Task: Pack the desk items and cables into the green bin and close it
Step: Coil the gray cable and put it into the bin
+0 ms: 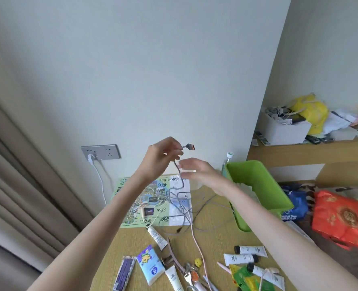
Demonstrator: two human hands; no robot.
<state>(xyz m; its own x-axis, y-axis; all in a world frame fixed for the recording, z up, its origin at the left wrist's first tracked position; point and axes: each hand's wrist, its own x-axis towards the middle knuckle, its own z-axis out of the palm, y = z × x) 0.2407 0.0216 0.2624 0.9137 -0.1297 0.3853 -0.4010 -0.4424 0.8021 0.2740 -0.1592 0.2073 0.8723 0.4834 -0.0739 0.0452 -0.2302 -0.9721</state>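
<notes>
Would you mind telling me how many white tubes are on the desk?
5. One white tube lies below the map, one beside the tissue pack at the bottom edge, and three cluster at lower right. Others may be hidden under clutter.

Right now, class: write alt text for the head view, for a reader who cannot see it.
The left hand pinches a grey cable near its plug above a cluttered desk; the open right hand hovers beside it. A green bin stands open nearby.
</notes>
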